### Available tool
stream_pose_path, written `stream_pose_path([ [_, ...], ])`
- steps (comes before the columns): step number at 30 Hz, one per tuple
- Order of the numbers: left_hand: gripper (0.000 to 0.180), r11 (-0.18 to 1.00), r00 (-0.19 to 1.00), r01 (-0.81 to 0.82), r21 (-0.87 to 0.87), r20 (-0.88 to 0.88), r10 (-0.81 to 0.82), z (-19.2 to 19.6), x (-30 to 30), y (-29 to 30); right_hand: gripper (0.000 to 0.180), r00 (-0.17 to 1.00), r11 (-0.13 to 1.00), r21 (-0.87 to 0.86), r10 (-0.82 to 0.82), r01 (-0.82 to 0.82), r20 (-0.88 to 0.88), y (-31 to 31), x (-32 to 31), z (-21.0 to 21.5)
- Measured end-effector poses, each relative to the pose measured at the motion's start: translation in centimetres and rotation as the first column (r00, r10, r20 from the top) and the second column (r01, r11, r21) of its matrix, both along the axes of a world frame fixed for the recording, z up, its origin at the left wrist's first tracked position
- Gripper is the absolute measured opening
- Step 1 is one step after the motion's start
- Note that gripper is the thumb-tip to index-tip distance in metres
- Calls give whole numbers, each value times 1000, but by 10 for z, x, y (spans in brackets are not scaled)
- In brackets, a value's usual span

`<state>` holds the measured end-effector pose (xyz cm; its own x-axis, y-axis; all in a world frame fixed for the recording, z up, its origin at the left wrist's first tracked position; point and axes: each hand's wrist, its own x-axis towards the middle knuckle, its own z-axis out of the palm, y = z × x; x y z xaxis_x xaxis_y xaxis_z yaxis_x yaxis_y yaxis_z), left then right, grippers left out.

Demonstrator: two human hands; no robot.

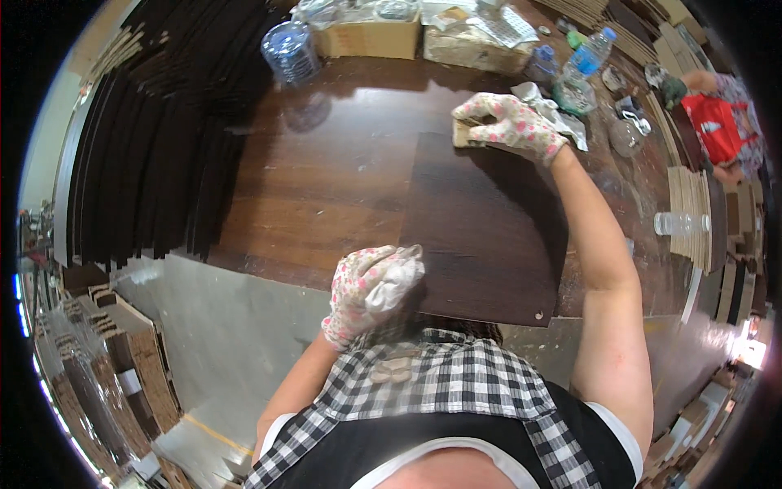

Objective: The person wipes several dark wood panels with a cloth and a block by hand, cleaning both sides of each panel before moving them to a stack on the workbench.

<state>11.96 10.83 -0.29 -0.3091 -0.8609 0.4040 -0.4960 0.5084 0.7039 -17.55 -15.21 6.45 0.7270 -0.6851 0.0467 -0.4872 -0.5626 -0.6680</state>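
The left hand (pixel 355 295) curls its fingers tight around a crumpled white cloth (pixel 396 285), beside a flat, dark brown board (pixel 481 236) on the table (pixel 326 191), whose far edge has a small tan block (pixel 461 135) pinched in the right hand's (pixel 520 128) bent fingers.

Board (pixel 489 236) on table (pixel 318 191), by near edge | pile (pixel 138 163) on left | two boxes (pixel 366 41) at back | tub (pixel 291 53) left of boxes | bottle (pixel 590 54) right of boxes | block (pixel 463 134) in right hand (pixel 517 126), at board's far end
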Motion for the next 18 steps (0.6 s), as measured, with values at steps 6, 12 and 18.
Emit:
stream_pose_path([
  [6,55,994,992,-87,-58,87,92,-2,-27,10,35,936,906,241,-319,347,-148,48,-185,30],
  [12,80,998,956,-11,-56,292,27,-18,-28,8,37,778,776,-201,-622,598,-87,85,-217,19],
  [18,41,985,956,-14,-174,287,64,-17,-44,5,38,614,618,-19,-775,786,148,135,-191,-16],
])
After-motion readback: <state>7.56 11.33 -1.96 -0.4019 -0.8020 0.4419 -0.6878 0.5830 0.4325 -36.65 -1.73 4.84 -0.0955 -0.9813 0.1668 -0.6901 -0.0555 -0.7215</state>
